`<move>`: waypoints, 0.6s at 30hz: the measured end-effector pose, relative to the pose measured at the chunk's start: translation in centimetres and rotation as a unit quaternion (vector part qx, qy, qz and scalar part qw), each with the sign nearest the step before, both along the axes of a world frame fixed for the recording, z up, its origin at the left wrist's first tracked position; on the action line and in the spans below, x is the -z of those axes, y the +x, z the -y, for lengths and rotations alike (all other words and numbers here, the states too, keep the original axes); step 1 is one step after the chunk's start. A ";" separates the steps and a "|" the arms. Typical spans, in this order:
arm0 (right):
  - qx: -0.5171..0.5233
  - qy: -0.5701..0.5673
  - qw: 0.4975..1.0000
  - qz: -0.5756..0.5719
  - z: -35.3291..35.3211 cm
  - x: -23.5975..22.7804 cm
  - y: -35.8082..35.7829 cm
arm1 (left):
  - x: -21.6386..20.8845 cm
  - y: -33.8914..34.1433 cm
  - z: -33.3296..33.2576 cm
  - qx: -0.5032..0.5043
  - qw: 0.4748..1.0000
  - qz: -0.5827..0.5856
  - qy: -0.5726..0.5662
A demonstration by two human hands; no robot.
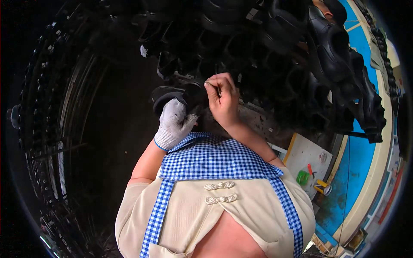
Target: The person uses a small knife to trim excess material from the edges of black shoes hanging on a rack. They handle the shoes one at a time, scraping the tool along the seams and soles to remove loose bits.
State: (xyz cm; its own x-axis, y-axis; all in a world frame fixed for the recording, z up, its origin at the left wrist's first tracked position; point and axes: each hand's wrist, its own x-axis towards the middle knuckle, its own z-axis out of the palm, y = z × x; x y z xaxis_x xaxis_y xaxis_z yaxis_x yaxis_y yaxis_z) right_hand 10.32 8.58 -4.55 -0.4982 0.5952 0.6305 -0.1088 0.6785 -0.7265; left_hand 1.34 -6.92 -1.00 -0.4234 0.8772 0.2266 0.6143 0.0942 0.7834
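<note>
My left hand (172, 124), in a white knitted glove with a blue cuff edge, is closed on a black shoe (164, 95) in front of my chest. The glove covers part of the shoe, and its far side fades into the dark. Just right of the shoe, my bare right hand (224, 99) is raised with thumb and fingertips pinched together. Whatever sits in that pinch, if anything, is too small to make out. Several black shoes (329, 51) crowd the space beyond both hands.
Dark racks (64, 107) curve along the left side. On the right, a pale board (307, 157) carries a green object (302, 177) and a red one (309, 169). A yellow-and-white roll-like item (322, 187) lies by a blue surface (337, 206).
</note>
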 end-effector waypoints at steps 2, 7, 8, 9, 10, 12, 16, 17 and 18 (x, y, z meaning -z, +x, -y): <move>0.033 0.042 0.998 0.015 -1.5 0.6 -0.5 | 1.1 -0.9 0.1 0.064 0.985 -0.159 0.015; -0.060 -0.031 0.993 0.099 -2.7 0.0 0.8 | -0.6 0.0 0.3 -0.027 0.925 0.379 0.026; -0.086 -0.052 0.991 0.085 -2.4 0.7 1.0 | -0.8 -0.4 0.7 -0.043 0.895 0.444 0.028; -0.113 -0.068 0.988 0.073 -2.3 1.0 1.2 | -0.8 -0.8 1.0 -0.058 0.895 0.442 0.025; -0.114 -0.111 0.983 0.089 -2.2 1.0 1.6 | -0.8 -1.1 1.1 -0.074 0.895 0.440 0.022; -0.114 -0.201 0.966 0.119 -2.1 1.2 2.4 | -0.8 -1.3 1.2 -0.076 0.892 0.444 0.025; -0.139 -0.226 0.959 0.098 -2.1 1.1 3.5 | -0.7 -0.9 1.3 -0.094 0.892 0.439 0.049; -0.163 -0.217 0.956 0.115 -2.1 1.1 3.8 | -1.1 -0.6 1.2 -0.089 0.882 0.460 0.051; -0.195 -0.244 0.943 0.117 -2.0 0.9 3.9 | -2.2 -0.3 0.9 -0.083 0.870 0.482 0.055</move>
State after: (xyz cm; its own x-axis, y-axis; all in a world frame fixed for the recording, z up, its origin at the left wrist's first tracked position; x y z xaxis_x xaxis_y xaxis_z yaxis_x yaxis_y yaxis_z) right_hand 14.26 10.55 -5.42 -0.8301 0.5294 0.1753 -0.0791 0.1995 -0.9767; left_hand 1.08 -7.79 1.24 -0.5822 0.7809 -0.2263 -0.3487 0.0115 0.9371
